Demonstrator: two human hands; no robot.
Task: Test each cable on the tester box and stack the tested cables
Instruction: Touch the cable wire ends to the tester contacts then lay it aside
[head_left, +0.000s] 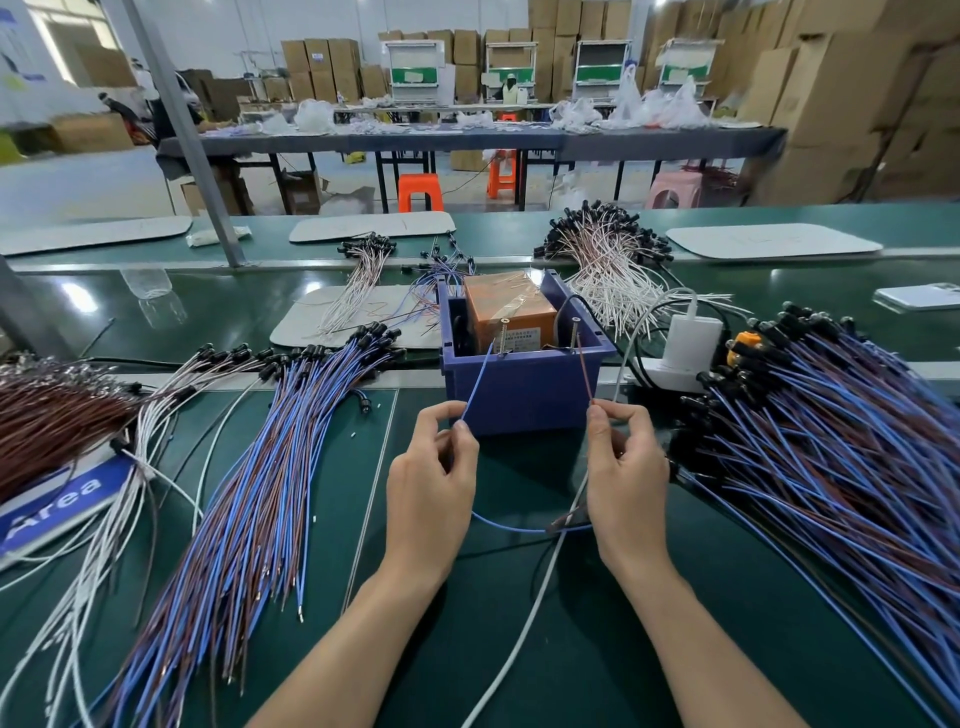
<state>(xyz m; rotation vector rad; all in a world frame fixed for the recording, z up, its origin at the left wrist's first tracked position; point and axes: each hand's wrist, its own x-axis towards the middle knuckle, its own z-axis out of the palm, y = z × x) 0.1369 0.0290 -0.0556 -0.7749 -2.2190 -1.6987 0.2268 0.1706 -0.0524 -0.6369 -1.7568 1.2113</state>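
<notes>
Leftmost, a bundle of brown wires (47, 415) fans across the green desk (623, 649), partly over a blue sign (57, 504) that reads "Area". Just beside it lie white cables (119, 519). Next to those is the left heap of blue-and-brown cables (260, 493), with black caps pointing away and stripped ends toward the person.

Toward the middle, the left hand (431, 483) is raised in front of a blue plastic bin (519, 395). Its grip, thumb against forefinger, pinches the blue wire (478, 384) of one cable (519, 527). That wire slants up to the left screw (503, 338) of two standing upright at the bin's near rim. Inside the bin sits the orange tester box (506, 312), wrapped in clear tape.

The right hand (626, 467) mirrors the left: its grip pinches the brown wire (584, 374), whose tip reaches the right screw (575, 335). Whether either tip actually touches its screw is too fine to tell. Below the hands the rest of the cable hangs in a loop between them, close over the desk.

A white cord (519, 639) runs under the right hand toward a white charger (693, 332) plugged into a power strip (670, 376) just right of the bin. Behind the bin lies a pile of white-and-pink cables (608, 265). Farthest right, the right heap of blue-and-brown cables (857, 441) spreads over the desk, black caps at its far end.
</notes>
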